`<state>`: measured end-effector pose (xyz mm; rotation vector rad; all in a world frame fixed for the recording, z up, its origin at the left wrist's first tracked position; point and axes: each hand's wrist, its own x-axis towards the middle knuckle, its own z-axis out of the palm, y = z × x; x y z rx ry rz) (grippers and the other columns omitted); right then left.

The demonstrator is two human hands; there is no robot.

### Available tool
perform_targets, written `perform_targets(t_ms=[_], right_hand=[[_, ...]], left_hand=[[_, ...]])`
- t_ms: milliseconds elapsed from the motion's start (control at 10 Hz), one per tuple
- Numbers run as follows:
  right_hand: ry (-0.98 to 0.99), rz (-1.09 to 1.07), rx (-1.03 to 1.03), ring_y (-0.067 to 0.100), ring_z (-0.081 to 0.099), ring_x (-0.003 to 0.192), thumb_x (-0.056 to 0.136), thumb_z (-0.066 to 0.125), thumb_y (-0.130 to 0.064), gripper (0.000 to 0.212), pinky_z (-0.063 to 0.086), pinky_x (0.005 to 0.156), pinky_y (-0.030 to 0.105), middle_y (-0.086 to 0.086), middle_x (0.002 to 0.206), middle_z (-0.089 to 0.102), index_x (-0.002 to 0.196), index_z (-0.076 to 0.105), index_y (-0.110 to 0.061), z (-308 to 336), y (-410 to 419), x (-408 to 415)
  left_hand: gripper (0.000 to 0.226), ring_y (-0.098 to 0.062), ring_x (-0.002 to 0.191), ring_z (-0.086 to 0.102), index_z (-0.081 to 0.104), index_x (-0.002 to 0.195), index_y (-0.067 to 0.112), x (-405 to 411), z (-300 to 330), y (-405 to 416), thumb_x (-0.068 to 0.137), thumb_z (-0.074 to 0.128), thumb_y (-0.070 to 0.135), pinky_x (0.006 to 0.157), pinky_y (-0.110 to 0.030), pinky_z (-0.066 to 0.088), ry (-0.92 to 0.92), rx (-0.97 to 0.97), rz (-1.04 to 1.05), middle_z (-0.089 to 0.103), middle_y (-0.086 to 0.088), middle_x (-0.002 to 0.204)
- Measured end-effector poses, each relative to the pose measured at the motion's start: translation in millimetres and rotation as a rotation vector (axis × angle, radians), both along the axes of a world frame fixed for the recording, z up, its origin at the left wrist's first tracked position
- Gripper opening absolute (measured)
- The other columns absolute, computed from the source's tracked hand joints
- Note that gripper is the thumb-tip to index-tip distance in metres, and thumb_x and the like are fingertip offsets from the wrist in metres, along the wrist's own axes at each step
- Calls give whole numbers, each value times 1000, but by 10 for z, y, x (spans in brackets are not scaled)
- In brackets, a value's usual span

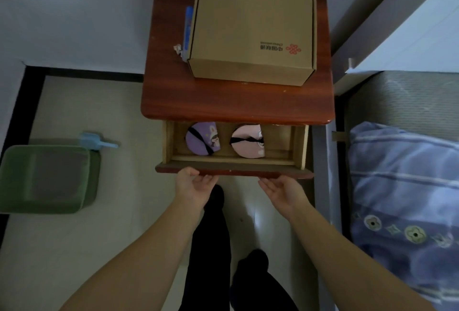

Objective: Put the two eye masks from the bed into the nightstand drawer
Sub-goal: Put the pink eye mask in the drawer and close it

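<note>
The nightstand drawer (300,146) stands pulled out under the red-brown nightstand top (223,102). Inside it lie two folded eye masks side by side: a purple eye mask (202,140) on the left and a pink eye mask (248,141) on the right, each with a black strap across it. My left hand (192,186) touches the drawer's front panel (233,172) from below at the left, fingers curled against its edge. My right hand (283,192) rests palm-up under the panel at the right, fingers apart. Neither hand holds a mask.
A cardboard box (250,22) sits on the nightstand, with a blue item (187,28) beside it. A green bin (49,176) and a light blue scoop (95,141) stand on the floor at left. The bed with a blue quilt (407,201) lies at right. My legs are below.
</note>
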<state>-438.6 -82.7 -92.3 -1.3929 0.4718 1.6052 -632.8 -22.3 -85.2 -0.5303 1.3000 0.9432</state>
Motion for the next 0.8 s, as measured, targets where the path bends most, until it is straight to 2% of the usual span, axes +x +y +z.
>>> perform_targets(t_ms=[100, 200, 400, 500, 600, 700, 800], right_hand=[[-44, 11, 34, 35, 57, 115, 87, 29, 12, 51, 46, 99, 44, 25, 128, 54, 135, 39, -5, 116, 44, 43], [-26, 4, 65, 34, 61, 110, 87, 31, 13, 42, 47, 99, 44, 23, 121, 60, 119, 51, -3, 208, 110, 100], [42, -123, 102, 37, 52, 121, 89, 30, 12, 43, 39, 108, 46, 25, 124, 54, 131, 38, 6, 217, 553, 243], [55, -194, 117, 39, 52, 119, 90, 27, 12, 42, 39, 107, 47, 27, 125, 51, 130, 39, 6, 133, 844, 247], [17, -278, 144, 37, 59, 100, 62, 28, 22, 61, 44, 99, 50, 24, 113, 58, 117, 48, 1, 62, 1017, 258], [5, -237, 137, 32, 60, 98, 55, 32, 18, 61, 51, 83, 45, 19, 110, 59, 110, 53, -1, 43, 1007, 257], [-16, -98, 108, 28, 58, 113, 84, 36, 10, 35, 52, 77, 39, 15, 120, 61, 107, 58, -5, 112, 948, 216]], left_hand=[[48, -38, 128, 41, 47, 119, 2, 5, 165, 62, 79, 21, -5, 112, -54, 30, -14, 17, 18, 43, -21, 134], [52, -42, 130, 38, 43, 125, -1, 4, 302, 185, 79, 20, -6, 111, -55, 30, -38, 27, 11, 41, -24, 139], [60, -41, 141, 21, 17, 142, -4, 117, 304, 607, 83, 17, -7, 116, -51, 20, -47, 91, 8, 23, -25, 151], [54, -40, 137, 30, 35, 131, -5, 136, 234, 881, 81, 16, -7, 115, -50, 24, -34, 138, -44, 35, -24, 142], [49, -37, 131, 38, 46, 109, 0, 137, 166, 1009, 71, 18, -11, 112, -52, 29, -27, 166, -96, 45, -18, 125], [43, -33, 131, 40, 52, 92, 6, 89, 70, 966, 76, 15, -9, 107, -52, 31, -63, 195, -130, 52, -16, 112], [62, -29, 131, 44, 42, 130, 17, -73, 38, 829, 79, 19, -11, 101, -45, 34, 42, 224, -399, 53, -15, 129]])
